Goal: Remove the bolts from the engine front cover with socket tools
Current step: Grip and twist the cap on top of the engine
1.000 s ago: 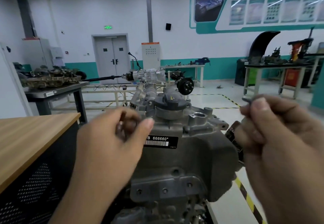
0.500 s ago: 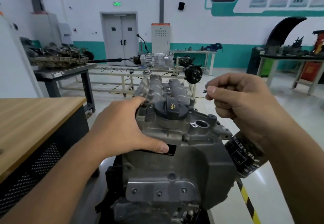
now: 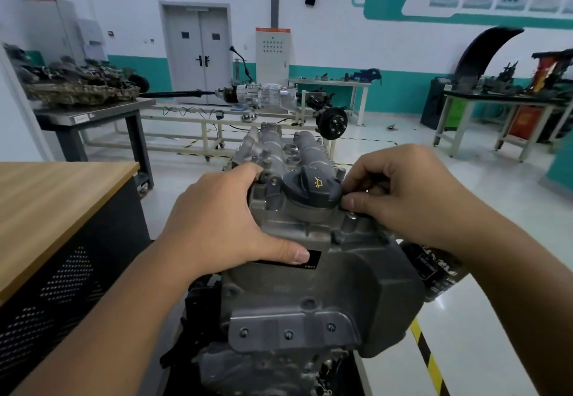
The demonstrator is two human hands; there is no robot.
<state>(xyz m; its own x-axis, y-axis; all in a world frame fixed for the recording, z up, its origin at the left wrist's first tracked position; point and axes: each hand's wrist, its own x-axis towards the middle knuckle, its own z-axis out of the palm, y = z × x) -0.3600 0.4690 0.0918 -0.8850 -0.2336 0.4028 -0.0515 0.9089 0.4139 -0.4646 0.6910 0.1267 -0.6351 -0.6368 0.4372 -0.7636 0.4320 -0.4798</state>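
Note:
A grey engine (image 3: 310, 296) stands in front of me, its front cover (image 3: 366, 274) facing me, with a black oil filler cap (image 3: 313, 186) on top. My left hand (image 3: 223, 222) lies flat over the engine's upper left corner, thumb on the black label (image 3: 313, 264). My right hand (image 3: 403, 197) sits at the upper right of the cover beside the cap, fingers pinched on a small metal part (image 3: 366, 191), seemingly a bolt, mostly hidden by the fingers. Three small bolts (image 3: 288, 334) show on the lower bracket. No socket tool is visible.
A wooden-topped cabinet (image 3: 55, 197) stands at my left. A black and yellow floor stripe (image 3: 428, 361) runs at the lower right. Behind the engine are a frame with a gearbox (image 3: 263, 95), a table of engine parts (image 3: 80, 92) and workbenches (image 3: 496, 98) at the right.
My view tilted down. My left hand went from raised and pinched to flat on the engine top. My right hand came down from mid-air to the cover's upper right corner, still pinching the small part.

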